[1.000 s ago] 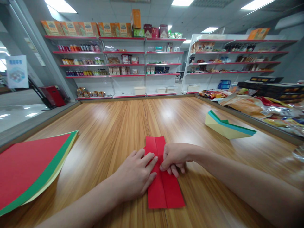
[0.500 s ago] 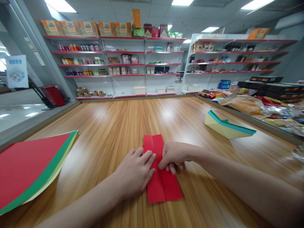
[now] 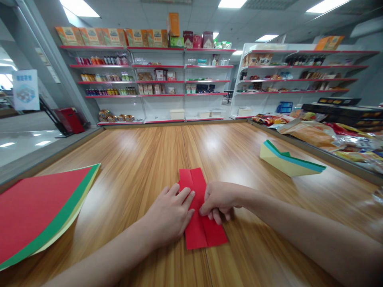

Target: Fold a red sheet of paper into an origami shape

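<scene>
A folded red paper (image 3: 201, 233), long and narrow with a crease down its middle, lies on the wooden table (image 3: 143, 159) in front of me. My left hand (image 3: 169, 215) rests flat on its left half, fingers stretched out. My right hand (image 3: 220, 199) is curled at the paper's right side, its fingertips pinching the fold near the centre crease.
A stack of red, green and yellow paper sheets (image 3: 36, 211) lies at the left edge. Folded yellow, green and blue paper pieces (image 3: 287, 161) sit at the right. Snack packets (image 3: 314, 133) line the right rim. Store shelves (image 3: 155, 83) stand behind.
The red paper has slid a little away from me under both hands, and its near end now shows shorter. Both hands keep the same hold.
</scene>
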Demonstrator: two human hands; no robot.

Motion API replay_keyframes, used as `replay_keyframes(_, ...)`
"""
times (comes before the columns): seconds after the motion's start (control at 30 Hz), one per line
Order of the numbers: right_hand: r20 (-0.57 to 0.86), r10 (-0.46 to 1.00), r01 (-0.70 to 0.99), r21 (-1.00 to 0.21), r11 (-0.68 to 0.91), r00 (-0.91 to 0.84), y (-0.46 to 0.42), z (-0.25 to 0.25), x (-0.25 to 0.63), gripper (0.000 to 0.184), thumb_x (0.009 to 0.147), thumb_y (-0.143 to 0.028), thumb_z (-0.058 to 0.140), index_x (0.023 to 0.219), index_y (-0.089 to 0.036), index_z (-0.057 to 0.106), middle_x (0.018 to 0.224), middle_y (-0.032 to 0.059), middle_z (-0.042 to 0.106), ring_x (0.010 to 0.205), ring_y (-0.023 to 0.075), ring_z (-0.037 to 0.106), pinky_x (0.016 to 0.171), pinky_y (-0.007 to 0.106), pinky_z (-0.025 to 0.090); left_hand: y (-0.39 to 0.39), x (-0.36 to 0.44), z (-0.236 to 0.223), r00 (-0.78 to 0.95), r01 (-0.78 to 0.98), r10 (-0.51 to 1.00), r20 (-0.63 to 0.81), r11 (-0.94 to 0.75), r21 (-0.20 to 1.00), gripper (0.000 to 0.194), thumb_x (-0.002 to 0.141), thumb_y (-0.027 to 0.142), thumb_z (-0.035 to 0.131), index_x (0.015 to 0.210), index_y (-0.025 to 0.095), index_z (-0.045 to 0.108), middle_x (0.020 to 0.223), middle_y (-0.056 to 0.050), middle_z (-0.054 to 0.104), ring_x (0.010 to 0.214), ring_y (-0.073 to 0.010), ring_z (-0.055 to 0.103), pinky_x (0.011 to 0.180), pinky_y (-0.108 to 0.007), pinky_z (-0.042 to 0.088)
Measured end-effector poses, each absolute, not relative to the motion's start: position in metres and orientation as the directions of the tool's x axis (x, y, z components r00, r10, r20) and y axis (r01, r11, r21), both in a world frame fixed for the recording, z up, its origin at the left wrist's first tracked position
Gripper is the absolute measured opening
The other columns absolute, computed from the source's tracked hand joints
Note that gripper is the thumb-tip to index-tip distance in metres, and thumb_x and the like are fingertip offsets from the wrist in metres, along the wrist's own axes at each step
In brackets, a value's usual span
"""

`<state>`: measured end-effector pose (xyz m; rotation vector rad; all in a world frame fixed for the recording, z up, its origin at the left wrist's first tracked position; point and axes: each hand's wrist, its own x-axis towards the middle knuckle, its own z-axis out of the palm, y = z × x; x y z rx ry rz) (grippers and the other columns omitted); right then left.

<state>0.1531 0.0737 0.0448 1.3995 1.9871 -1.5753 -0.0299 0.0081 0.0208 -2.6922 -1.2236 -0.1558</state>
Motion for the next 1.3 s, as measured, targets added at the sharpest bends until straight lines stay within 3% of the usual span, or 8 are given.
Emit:
replay_keyframes(0.4, -0.689, 0.482, 0.790, -0.612, 0.013, -0.542, 0.076, 0.040, 0.155, 0.024, 0.070, -0.031, 0.062, 0.056, -0.012, 0.063, 0.049, -0.0020, 0.061, 0.033, 0.0071, 0.047, 0.033, 0.018, 0.038, 0.008, -0.030, 0.021, 0.653, 0.757, 0.740, 0.161, -0.642, -0.117, 0.041, 0.095, 0.029, 0.030, 0.125, 0.010, 0.051, 0.111, -0.014, 0.056, 0.099, -0.0285, 0.047, 0.085, -0.045, 0.043)
replay_keyframes(0.7, -0.702, 0.447, 0.798, -0.600, 0.048, -0.555, 0.076, 0.039, 0.156, 0.025, 0.070, -0.033, 0.063, 0.058, -0.012, 0.064, 0.049, -0.0017, 0.061, 0.034, 0.0077, 0.048, 0.035, 0.018, 0.040, 0.000, -0.026, 0.022, 0.607, 0.792, 0.776, 0.170, -0.609, -0.049, 0.046, 0.093, 0.038, 0.036, 0.128, 0.011, 0.049, 0.115, -0.014, 0.055, 0.104, -0.0298, 0.046, 0.089, -0.046, 0.040)
replay_keyframes(1.3, -0.774, 0.299, 0.826, -0.555, 0.101, -0.557, 0.066, 0.043, 0.150, 0.022, 0.068, -0.032, 0.066, 0.061, -0.012, 0.064, 0.050, -0.0016, 0.060, 0.036, 0.0077, 0.049, 0.035, 0.017, 0.041, -0.001, -0.024, 0.019, 0.602, 0.798, 0.782, 0.161, -0.595, -0.091, 0.049, 0.094, 0.036, 0.031, 0.128, 0.007, 0.049, 0.119, -0.016, 0.054, 0.105, -0.0318, 0.045, 0.089, -0.048, 0.040)
